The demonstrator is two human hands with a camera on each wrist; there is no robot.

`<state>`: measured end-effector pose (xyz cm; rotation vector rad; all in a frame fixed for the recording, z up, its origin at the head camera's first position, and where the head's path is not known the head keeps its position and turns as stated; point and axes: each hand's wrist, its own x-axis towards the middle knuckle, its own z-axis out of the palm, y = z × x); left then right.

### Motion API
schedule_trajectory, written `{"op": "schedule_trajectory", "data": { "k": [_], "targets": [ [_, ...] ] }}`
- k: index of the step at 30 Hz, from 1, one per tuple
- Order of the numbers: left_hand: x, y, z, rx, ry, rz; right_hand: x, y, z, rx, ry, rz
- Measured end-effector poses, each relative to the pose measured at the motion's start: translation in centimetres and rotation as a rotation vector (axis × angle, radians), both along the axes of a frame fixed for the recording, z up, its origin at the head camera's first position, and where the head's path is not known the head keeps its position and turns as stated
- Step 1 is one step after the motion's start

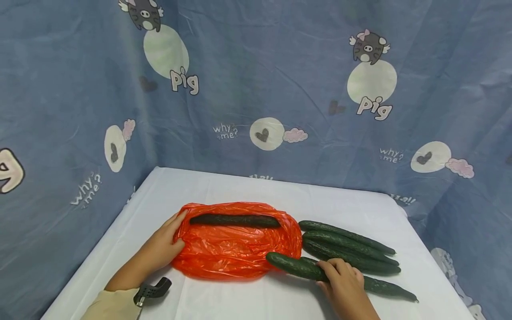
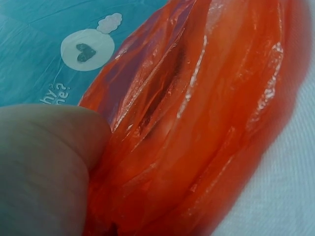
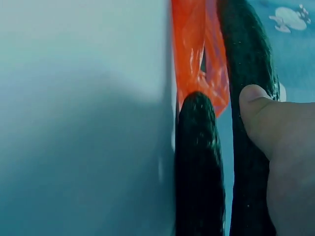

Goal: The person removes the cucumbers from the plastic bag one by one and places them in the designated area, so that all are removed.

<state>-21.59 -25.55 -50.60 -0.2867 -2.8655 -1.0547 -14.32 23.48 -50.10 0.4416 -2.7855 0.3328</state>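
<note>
A red plastic bag (image 1: 228, 249) lies with its mouth spread open, and one dark green cucumber (image 1: 236, 220) rests inside along its far side. My left hand (image 1: 164, 242) holds the bag's left rim, thumb on the near side; in the left wrist view a digit (image 2: 49, 167) presses against the red film. My right hand (image 1: 346, 284) grips another cucumber (image 1: 294, 265), whose tip reaches over the bag's right edge. The right wrist view shows the thumb (image 3: 258, 110) lying across this cucumber. Just beside it, a further cucumber (image 1: 390, 288) lies on the table, partly hidden by the hand.
Several more cucumbers (image 1: 348, 249) lie side by side to the right of the bag. A white cloth (image 1: 224, 186) covers the table. Blue printed fabric (image 1: 256, 89) hangs behind and at both sides. A black strapped device (image 1: 154, 289) sits at the left wrist.
</note>
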Motion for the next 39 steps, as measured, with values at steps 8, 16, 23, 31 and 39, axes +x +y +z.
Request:
{"op": "schedule_trajectory", "data": {
  "k": [8,16,23,31,39],
  "targets": [
    [0.0,0.1,-0.2,0.004,0.0,-0.006,1.2,1.9,-0.6,0.003,-0.014,-0.02],
    [0.0,0.1,0.0,-0.003,0.001,-0.003,0.8,4.7,-1.3,0.03,0.144,0.101],
    [-0.1,0.0,0.0,-0.004,-0.004,-0.005,1.2,7.2,-1.8,0.111,0.148,0.053],
    [0.0,-0.1,0.2,-0.001,-0.002,-0.003,1.1,8.9,-2.1,0.165,0.135,0.021],
    [0.1,0.0,0.3,-0.006,0.0,-0.001,1.1,9.3,-2.1,0.15,0.09,0.004]
  ]
}}
